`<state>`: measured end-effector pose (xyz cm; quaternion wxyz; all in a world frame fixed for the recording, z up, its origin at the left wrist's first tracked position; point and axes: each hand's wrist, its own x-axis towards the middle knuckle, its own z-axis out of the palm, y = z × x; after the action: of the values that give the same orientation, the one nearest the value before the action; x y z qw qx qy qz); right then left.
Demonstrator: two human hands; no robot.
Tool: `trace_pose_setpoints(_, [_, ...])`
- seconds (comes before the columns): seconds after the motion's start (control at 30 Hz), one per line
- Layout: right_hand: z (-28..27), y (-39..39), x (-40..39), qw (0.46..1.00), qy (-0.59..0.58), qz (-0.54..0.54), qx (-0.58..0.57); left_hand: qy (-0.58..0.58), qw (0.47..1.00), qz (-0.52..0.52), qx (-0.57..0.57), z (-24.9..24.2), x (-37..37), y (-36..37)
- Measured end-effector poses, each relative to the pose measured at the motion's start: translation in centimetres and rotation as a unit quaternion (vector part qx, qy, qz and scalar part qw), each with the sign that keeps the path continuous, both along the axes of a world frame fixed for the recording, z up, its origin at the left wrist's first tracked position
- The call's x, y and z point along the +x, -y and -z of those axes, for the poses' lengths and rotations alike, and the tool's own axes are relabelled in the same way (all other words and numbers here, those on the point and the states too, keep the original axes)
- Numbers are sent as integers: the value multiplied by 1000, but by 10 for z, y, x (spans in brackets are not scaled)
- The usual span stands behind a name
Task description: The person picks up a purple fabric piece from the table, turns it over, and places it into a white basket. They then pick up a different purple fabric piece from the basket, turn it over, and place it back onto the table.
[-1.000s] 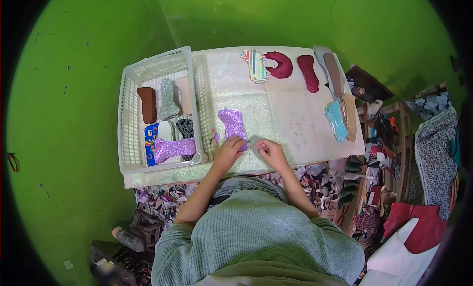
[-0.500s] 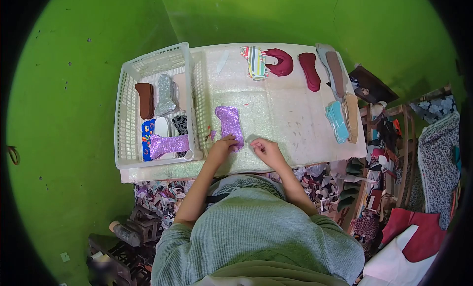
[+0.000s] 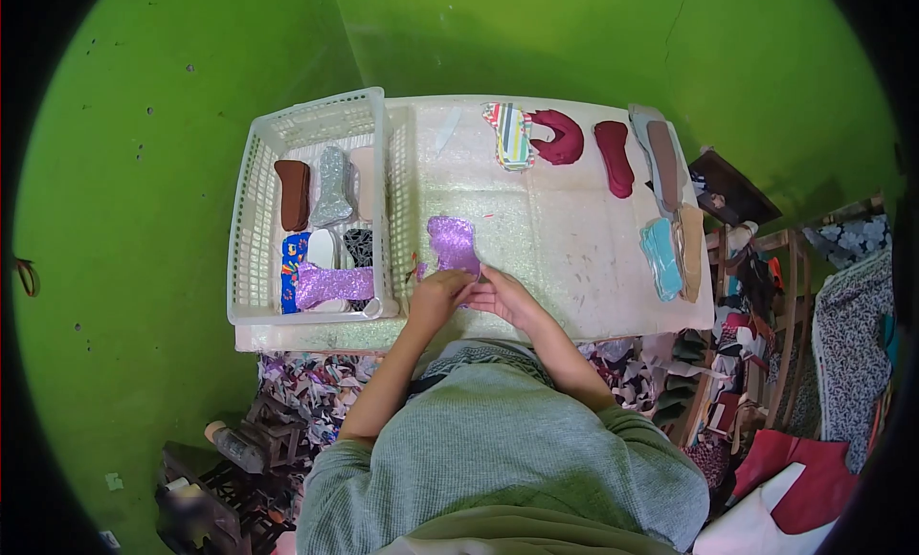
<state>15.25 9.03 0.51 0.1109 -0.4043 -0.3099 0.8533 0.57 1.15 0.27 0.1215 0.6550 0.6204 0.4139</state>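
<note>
Fingers (image 3: 462,279) of your left hand (image 3: 442,295) bend down over the near end of the purple piece (image 3: 451,241); whether they grip it or only press cannot be told, as your knuckles hide the tips. Your right hand (image 3: 505,297) meets the left at that same end, its thumb raised beside the piece's right edge and parted from its other fingers, which reach toward your left; whether they have hold of anything is hidden too. The piece's far end shows on the surface (image 3: 565,232), ahead of your hands. A purple scrap (image 3: 422,270) lies just left of it.

To your left stands the crate (image 3: 381,187). In it, a second purple piece (image 3: 335,286) lies across the nearer stacks, behind which sit a brown stack (image 3: 292,194) and a silver stack (image 3: 332,189). Along the far side lie a striped stack (image 3: 511,136) and a curved maroon piece (image 3: 565,140), close together.
</note>
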Motion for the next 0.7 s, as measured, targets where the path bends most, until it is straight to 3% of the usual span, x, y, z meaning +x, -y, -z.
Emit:
trace_pose_setpoints(0.17, [6, -6, -7, 997, -60, 39, -13, -30, 999, 27, -2, -18, -1, 5])
trace_pose_setpoints(0.23, [-6, -4, -9, 998, -18, 30, 58, -33, 999, 20, 12, -18, 4, 6])
trace_pose_setpoints(0.3, [-13, -2, -10, 996, -1, 41, 81, 57, 974, -214, -47, -5, 12, 8])
trace_pose_setpoints(0.33, [-14, -1, -10, 993, 16, 51, 104, 57, 974, -212, -46, 4, 10, 7])
trace_pose_setpoints(0.37, [-10, -2, -8, 993, 16, 52, 104, 260, 938, -174, -150, 14, 6, 5])
trace_pose_setpoints(0.4, [-7, -2, -7, 994, -4, 38, 105, 449, 850, -127, -245, 15, 5, 4])
trace_pose_setpoints(0.43, [-4, -2, -6, 994, -25, 24, 105, 449, 850, -127, -245, 16, 4, 4])
trace_pose_setpoints(0.5, [-8, 0, -4, 993, -11, 5, 115, 502, 826, -31, -257, 16, 6, 2])
trace_pose_setpoints(0.7, [-3, 5, 6, 980, 34, -55, 189, 578, 778, -79, -232, -11, 4, -11])
